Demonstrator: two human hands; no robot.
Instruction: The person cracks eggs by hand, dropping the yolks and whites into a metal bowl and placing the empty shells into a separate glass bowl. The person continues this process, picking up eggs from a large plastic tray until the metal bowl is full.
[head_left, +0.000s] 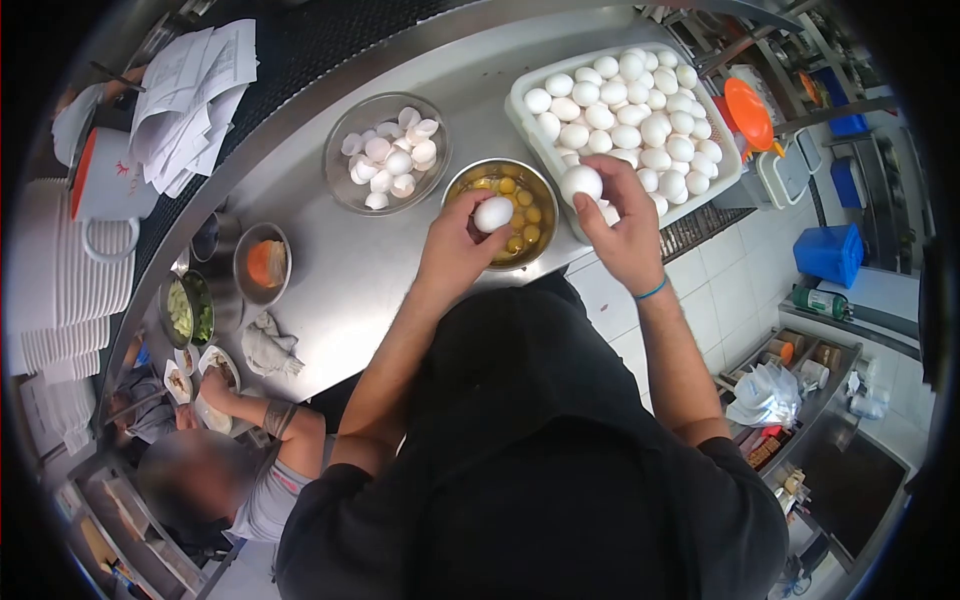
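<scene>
My left hand (462,238) is closed around a white egg (493,215) over the near-left part of a metal bowl (551,187). Several raw yolks (517,203) in clear egg white lie in that bowl. A second white egg (581,185) is gripped between the thumb and fingers of my right hand (627,228), at the near edge of a white plastic crate (527,130). Whole white eggs (628,115) are heaped in the crate. Left of the metal bowl stands a clear bowl (334,178) of cracked eggshells (378,149).
A grey cloth (270,345) lies on the steel counter (330,300) at left, near bowls of chopped vegetables (181,310) and a bowl with orange contents (266,263). A co-worker (270,420) handles food on plates at lower left. Stacked white containers (70,260) stand far left.
</scene>
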